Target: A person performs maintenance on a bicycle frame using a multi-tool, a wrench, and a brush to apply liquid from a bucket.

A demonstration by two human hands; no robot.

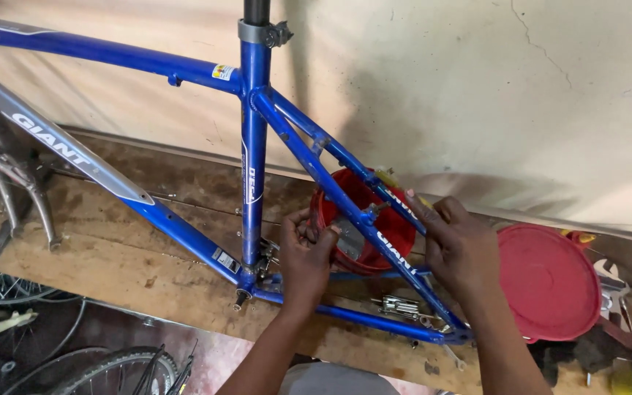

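Blue bicycle frame point(254, 153) stood on the wooden surface point(111, 256), its rear stays point(352, 197) running on a long axis from upper centre down to lower right. Red tub point(396, 227) sat behind the stays, at centre frame, between both hands. Left hand point(305, 260) reached up from below, just left of the tub, fingers curled at its rim; cannot tell if it gripped. Right hand point(459, 245) came from the right, fingers apart, tips touching the upper stay. Left hand lay nearer the tub.
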